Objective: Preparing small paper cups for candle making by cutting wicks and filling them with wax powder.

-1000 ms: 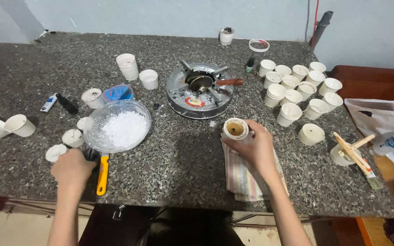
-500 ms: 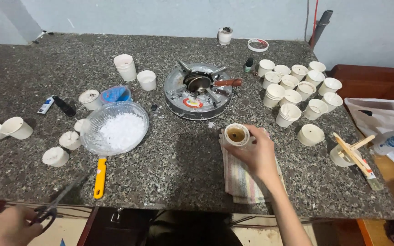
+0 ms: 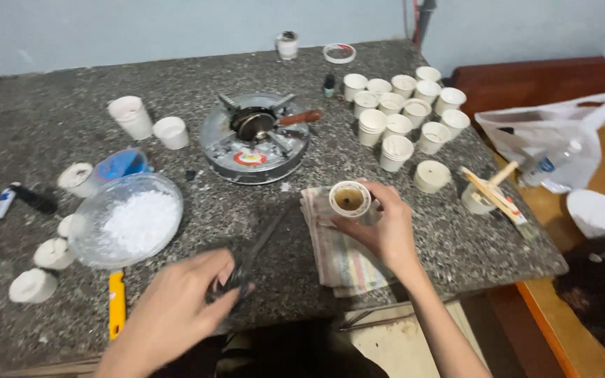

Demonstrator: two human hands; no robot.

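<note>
My right hand grips a small white cup with a brown inside, held upright over a striped cloth at the table's front edge. My left hand, blurred by motion, is closed on the dark handles of a pair of scissors. The blades point up and right toward the cup and stop short of it. A glass bowl of white flakes sits left of my left hand.
A small round burner with a dark pot stands mid-table. Several white cups cluster at the back right, with more at the left. A yellow cutter lies by the bowl. A cup with wooden sticks and a plastic bag are on the right.
My left hand left the yellow cutter, dropped below the table edge, and came back up over the table holding scissors. My right hand kept holding the cup.
</note>
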